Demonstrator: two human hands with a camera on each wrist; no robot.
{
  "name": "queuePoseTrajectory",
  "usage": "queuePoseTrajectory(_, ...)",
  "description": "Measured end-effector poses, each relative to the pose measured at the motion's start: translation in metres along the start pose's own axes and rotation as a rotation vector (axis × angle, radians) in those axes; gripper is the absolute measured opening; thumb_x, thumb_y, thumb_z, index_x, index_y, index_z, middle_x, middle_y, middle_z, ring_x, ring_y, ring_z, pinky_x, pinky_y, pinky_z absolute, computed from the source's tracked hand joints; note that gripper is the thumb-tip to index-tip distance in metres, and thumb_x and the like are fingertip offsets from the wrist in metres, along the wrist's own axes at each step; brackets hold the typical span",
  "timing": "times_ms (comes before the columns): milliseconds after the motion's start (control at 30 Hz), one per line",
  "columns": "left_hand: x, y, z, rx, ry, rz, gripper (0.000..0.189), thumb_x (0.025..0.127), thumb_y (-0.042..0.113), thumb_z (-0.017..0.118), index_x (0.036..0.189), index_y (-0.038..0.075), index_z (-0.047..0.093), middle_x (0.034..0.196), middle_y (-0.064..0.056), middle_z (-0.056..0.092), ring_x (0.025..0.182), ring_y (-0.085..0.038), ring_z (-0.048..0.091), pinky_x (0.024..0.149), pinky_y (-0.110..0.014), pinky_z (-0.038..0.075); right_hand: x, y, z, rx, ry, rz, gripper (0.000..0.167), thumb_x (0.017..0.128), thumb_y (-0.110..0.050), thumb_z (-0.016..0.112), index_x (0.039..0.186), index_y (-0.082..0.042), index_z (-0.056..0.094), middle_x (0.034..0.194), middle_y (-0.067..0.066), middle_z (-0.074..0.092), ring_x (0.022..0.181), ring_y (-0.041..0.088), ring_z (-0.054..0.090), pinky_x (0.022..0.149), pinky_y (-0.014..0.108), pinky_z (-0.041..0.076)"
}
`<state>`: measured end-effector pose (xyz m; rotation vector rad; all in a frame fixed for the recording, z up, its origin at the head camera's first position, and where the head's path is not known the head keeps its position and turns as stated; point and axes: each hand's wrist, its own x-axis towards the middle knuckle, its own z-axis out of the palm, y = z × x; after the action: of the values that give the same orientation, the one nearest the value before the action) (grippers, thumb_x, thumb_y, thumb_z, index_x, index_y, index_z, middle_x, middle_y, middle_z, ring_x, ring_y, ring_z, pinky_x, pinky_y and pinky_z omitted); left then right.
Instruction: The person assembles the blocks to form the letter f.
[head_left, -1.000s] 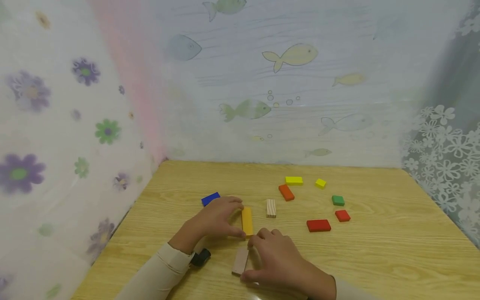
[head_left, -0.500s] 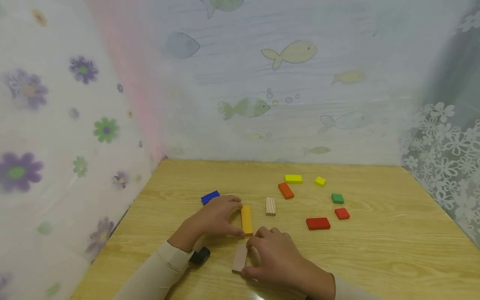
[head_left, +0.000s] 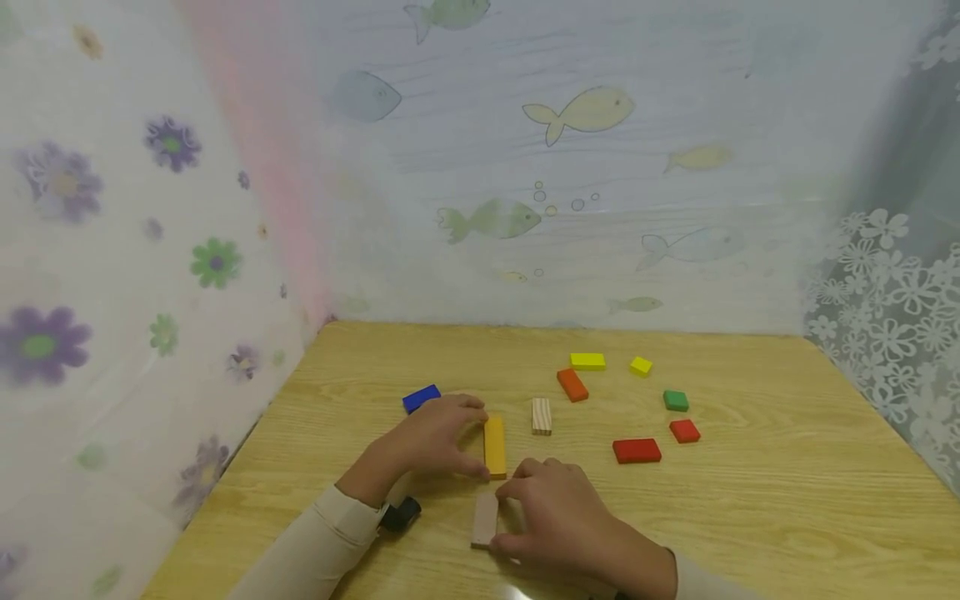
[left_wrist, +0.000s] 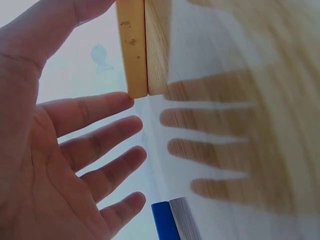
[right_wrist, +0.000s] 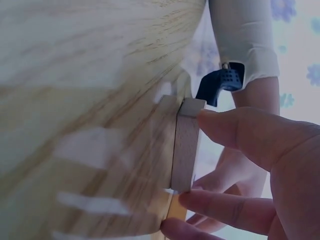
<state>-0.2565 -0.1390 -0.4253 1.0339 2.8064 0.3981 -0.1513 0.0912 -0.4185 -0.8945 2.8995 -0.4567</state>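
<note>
Lying flat on the table, an amber-yellow wooden block [head_left: 494,447] is spanned end to end by my left hand [head_left: 435,442]. Thumb and index finger touch its two ends; the other fingers spread loosely in the left wrist view. Nearer me, my right hand [head_left: 558,517] pinches a pale brown wooden block [head_left: 484,521] by its ends, as the right wrist view confirms with the thumb on one end of the block [right_wrist: 186,150] and the index finger on the other. The two blocks lie nearly in line, end towards end. A blue block [head_left: 422,398] sits just beyond the left hand.
A striped wooden block [head_left: 542,416] stands right of the amber one. Farther off lie orange [head_left: 573,385], yellow [head_left: 587,362], small yellow [head_left: 641,367], green [head_left: 676,401], small red [head_left: 685,431] and long red [head_left: 637,451] blocks. A patterned curtain [head_left: 570,250] borders the table's back.
The right hand has turned the pale brown block slightly, so it lies straighter and a little farther right. The left hand and amber block have stayed nearly still.
</note>
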Motion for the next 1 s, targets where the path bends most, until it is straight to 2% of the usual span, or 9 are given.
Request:
queuePoseTrajectory(233,0.0017,0.0017,0.0032,0.002,-0.005,0.028,0.084,0.078,0.067,0.081,0.143,0.016,0.063,0.153,-0.003,0.054,0.143,-0.026,0.048,0.116,-0.044,0.043,-0.0025,0.0050,-0.0002,-0.014,0.033,-0.039,0.047,0.079,-0.062,0.079,0.111,-0.027,0.081,0.104,-0.011,0.070,0.087,0.011,0.061,0.075,0.039,0.049)
queuePoseTrajectory(367,0.0006,0.0046,0.0017,0.010,-0.017,0.020,0.084,0.078,0.066,0.082,0.144,0.017,0.063,0.153,-0.003,0.054,0.144,-0.025,0.047,0.117,-0.044,0.042,-0.0038,0.0050,-0.0017,-0.014,0.046,-0.051,0.047,0.078,-0.061,0.080,0.109,-0.025,0.082,0.105,-0.010,0.072,0.090,0.014,0.064,0.077,0.043,0.051)
queuePoseTrajectory(667,-0.0029,0.0068,-0.0018,-0.015,-0.041,0.002,0.081,0.080,0.064,0.082,0.146,0.022,0.061,0.158,-0.004,0.048,0.146,-0.027,0.045,0.115,-0.047,0.044,-0.0030,0.0074,-0.0024,-0.024,0.036,-0.043,0.045,0.079,-0.059,0.080,0.107,-0.024,0.082,0.105,-0.010,0.074,0.097,0.014,0.067,0.088,0.049,0.052)
queuePoseTrajectory(1000,-0.0022,0.0075,-0.0013,0.001,-0.033,0.015,0.085,0.076,0.070,0.081,0.143,0.022,0.063,0.155,-0.002,0.052,0.143,-0.028,0.049,0.113,-0.047,0.046,-0.0036,0.0075,-0.0018,-0.021,0.048,-0.048,0.043,0.080,-0.057,0.081,0.109,-0.026,0.082,0.105,-0.011,0.073,0.096,0.014,0.067,0.091,0.052,0.051)
